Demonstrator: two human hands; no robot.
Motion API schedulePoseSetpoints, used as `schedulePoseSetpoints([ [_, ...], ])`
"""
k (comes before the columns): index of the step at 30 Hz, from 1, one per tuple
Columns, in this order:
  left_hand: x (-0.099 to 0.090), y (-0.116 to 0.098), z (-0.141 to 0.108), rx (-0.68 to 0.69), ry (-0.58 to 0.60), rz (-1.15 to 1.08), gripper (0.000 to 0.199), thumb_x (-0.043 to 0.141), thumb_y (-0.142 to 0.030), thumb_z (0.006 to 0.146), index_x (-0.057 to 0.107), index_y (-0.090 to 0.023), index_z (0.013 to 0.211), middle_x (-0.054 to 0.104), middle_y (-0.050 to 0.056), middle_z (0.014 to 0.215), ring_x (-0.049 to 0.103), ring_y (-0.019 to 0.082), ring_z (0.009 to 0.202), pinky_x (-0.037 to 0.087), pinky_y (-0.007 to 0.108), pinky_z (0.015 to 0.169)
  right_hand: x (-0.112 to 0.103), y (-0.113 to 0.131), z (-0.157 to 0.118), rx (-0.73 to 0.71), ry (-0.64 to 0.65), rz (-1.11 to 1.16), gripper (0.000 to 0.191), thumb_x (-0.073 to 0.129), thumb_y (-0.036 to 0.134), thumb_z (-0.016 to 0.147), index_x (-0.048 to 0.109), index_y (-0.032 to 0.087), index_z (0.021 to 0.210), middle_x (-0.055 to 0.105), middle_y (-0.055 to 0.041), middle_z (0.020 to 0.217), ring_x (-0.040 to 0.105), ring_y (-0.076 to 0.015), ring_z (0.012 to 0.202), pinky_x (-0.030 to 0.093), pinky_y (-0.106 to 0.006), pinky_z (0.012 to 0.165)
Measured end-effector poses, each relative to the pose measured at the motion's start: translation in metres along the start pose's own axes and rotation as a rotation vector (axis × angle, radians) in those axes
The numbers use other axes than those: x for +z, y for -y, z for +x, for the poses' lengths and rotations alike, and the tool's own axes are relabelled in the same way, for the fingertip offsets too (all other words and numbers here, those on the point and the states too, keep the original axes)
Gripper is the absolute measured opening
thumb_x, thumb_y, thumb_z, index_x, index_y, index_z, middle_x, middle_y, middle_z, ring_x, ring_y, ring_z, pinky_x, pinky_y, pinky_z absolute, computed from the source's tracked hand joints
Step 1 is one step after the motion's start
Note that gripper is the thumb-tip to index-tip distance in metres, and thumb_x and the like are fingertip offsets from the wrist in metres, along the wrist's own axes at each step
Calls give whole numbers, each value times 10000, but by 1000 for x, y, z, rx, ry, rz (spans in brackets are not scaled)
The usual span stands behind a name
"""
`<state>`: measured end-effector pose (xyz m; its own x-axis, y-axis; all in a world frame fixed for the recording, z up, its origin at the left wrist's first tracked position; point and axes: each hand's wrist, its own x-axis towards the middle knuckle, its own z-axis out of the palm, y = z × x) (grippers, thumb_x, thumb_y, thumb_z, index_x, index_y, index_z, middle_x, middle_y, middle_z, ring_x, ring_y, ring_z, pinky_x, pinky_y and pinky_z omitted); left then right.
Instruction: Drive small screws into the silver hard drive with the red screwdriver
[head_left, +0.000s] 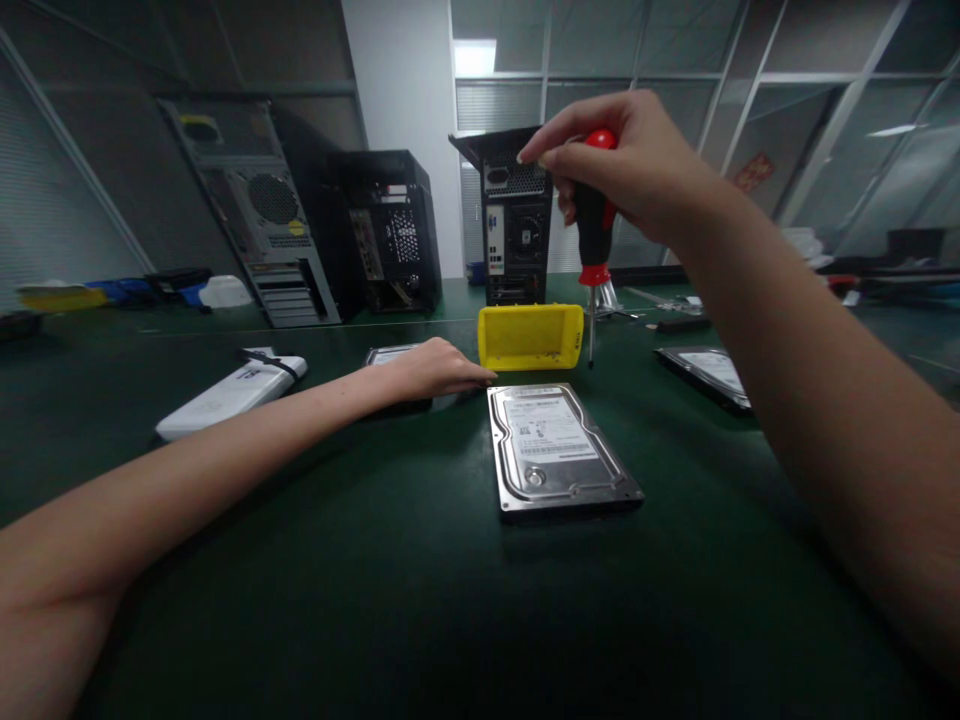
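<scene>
A silver hard drive (555,440) with a white label lies flat on the dark green tabletop, in front of me. At its far left corner is my left hand (442,368), closed, with the fingertips together at the edge; what they pinch, if anything, is hidden. Partly behind that hand and forearm lies a second hard drive (390,354). Raised above the table, my right hand (607,160) is closed around a red and black screwdriver (595,235). Its shaft points down beside a yellow bin (531,335), with the tip above the tabletop. Thumb and index fingertips meet in front of the handle.
A white box-shaped device (229,395) with a black strap lies left. Another hard drive (709,374) rests right, partly behind my forearm. Computer towers (259,210), (390,230) and a third tower (517,220) stand at the back. A dark-handled tool (681,325) lies back right.
</scene>
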<state>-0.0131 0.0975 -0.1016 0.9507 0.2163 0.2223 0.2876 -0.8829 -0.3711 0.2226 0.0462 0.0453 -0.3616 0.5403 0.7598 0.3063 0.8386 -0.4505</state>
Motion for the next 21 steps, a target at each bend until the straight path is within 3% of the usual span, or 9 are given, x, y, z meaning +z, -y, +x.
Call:
schedulePoseSetpoints([
  [12,-13,-11,4,30,96,47,261,498,-240,879,623,-217,1107,714,46,943,676,146,761,436,207,597,1,-2,1,-16,-31,-14,112,651,190,673,718,226,755,520,-20,582,518,-103,486,450,-224,444],
  [21,-6,-14,8,14,45,134,212,487,-216,887,673,-224,988,719,32,920,677,142,772,446,218,630,1,-2,1,-31,-20,-35,122,646,178,679,718,215,770,536,-25,591,523,-106,493,440,-233,446],
])
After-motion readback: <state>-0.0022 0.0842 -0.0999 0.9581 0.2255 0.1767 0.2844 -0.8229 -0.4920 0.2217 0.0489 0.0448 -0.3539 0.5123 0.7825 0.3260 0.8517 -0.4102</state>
